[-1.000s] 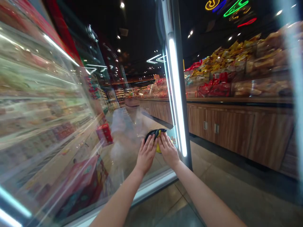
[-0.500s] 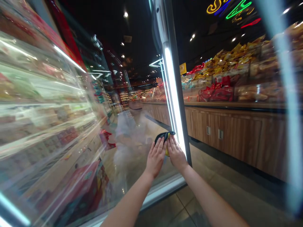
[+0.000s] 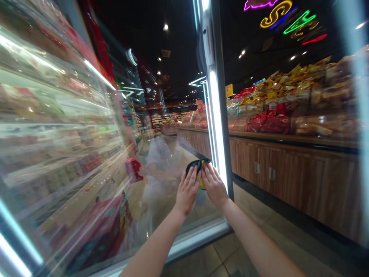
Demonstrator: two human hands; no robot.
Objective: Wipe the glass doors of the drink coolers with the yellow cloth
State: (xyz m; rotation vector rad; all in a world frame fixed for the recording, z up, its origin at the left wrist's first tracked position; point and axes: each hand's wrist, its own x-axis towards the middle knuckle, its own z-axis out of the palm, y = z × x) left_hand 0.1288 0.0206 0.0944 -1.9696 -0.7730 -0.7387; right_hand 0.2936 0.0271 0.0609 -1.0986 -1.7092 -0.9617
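Observation:
A black and yellow cloth (image 3: 193,166) is held against the glass door (image 3: 161,231) of a display fridge, close to the door's lit vertical edge. My left hand (image 3: 188,190) lies over the cloth's left part, its fingers straight and close together, holding it to the glass. On the right part is my right hand (image 3: 212,184), pressing in the same way with its fingertips near the light strip (image 3: 217,127). The two hands tilt toward each other, fingertips almost touching. Part of the cloth is hidden under the fingers.
The door's metal frame (image 3: 226,154) stands upright right of my hands. Behind it runs a wooden counter (image 3: 288,177) piled with packaged snacks (image 3: 276,92). Stocked shelves (image 3: 57,134) show blurred at left, and a faint reflection of a person appears in the glass. Tiled floor (image 3: 213,257) lies below.
The view has shifted slightly, so the door frame and counter sit a little lower and further right. Both hands have moved slightly left across the glass with the cloth, away from the light strip.

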